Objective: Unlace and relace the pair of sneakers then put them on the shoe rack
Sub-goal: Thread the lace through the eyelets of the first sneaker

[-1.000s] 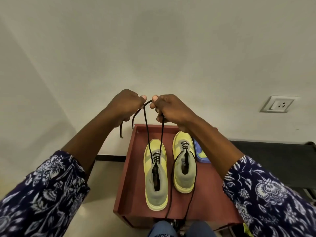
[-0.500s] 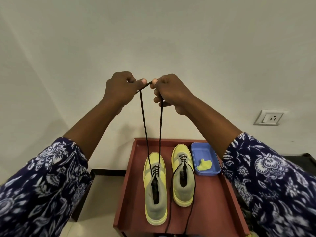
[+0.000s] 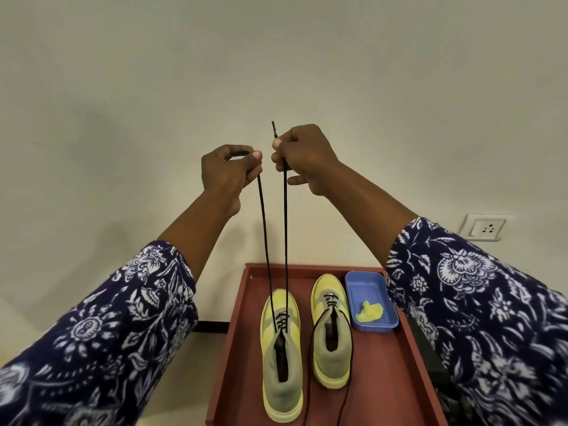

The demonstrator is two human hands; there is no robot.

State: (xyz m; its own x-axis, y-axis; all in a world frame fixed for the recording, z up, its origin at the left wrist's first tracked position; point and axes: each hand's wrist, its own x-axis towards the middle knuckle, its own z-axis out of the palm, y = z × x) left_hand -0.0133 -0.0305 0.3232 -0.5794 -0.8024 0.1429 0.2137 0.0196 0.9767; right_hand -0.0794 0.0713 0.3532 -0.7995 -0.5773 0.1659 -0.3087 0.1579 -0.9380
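Behind everything, a plain cream wall (image 3: pixel 276 56), with a white socket plate (image 3: pixel 485 226) low at the right. Beneath it, a red-brown tray-like tabletop (image 3: pixel 384 379) with raised edges, reaching from mid-frame to the bottom edge. Along both lower sides, 2 forearms in navy sleeves (image 3: pixel 92 333) printed with white flowers, raised up and inward toward the centre.

On the tabletop, 2 yellow-and-grey sneakers, side by side, toes toward the wall, near each other but not touching. Left sneaker (image 3: pixel 281 358) nearer the camera, laced only through its lowest eyelets. Right sneaker (image 3: pixel 331 333) set slightly farther back, a few crossings laced near the toe, its loose black lace (image 3: pixel 349 358) trailing down around the heel and over the tabletop. Just beside the right sneaker, against the tabletop's far right corner, a blue shallow dish (image 3: pixel 365 287) holding a crumpled yellow scrap (image 3: pixel 369 312).

High above the left sneaker, both hands close together, well clear of the shoes. From that sneaker, 2 strands of a black shoelace (image 3: pixel 285 235) drawn up taut, 1 into each hand. Left hand (image 3: pixel 229 173) curled into a fist, thumb and forefinger pinching 1 strand, a short bit lying across the top of the fingers. Right hand (image 3: pixel 302 158) likewise curled, pinching the other strand between thumb and forefinger, with the lace tip (image 3: pixel 273 129) poking straight up above the knuckles.
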